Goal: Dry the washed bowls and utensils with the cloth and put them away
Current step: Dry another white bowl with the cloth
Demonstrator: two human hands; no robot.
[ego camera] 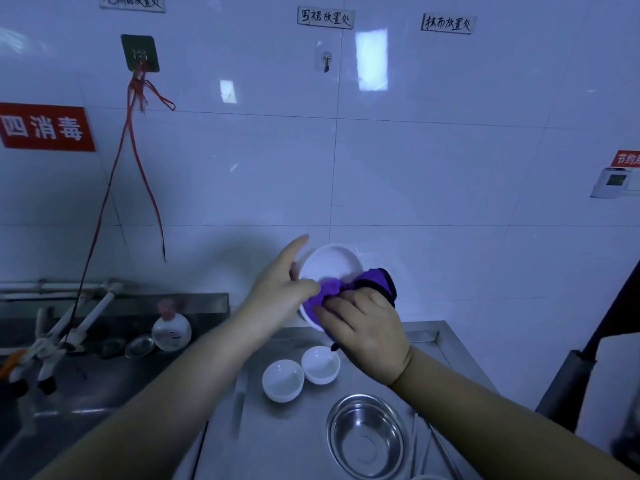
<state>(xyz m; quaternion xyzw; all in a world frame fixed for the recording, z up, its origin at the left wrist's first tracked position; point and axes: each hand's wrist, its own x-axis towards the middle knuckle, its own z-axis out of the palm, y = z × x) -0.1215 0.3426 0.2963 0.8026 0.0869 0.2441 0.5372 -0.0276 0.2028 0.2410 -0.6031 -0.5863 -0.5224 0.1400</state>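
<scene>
Drying step: left hand grips white bowl (tilted, airborne); right hand clutches purple cloth inside. Next, likely set it on the tabletop.

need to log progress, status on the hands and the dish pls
Left hand holds white dish up. Right hand rubs purple cloth on it. Nothing in the way.
</scene>
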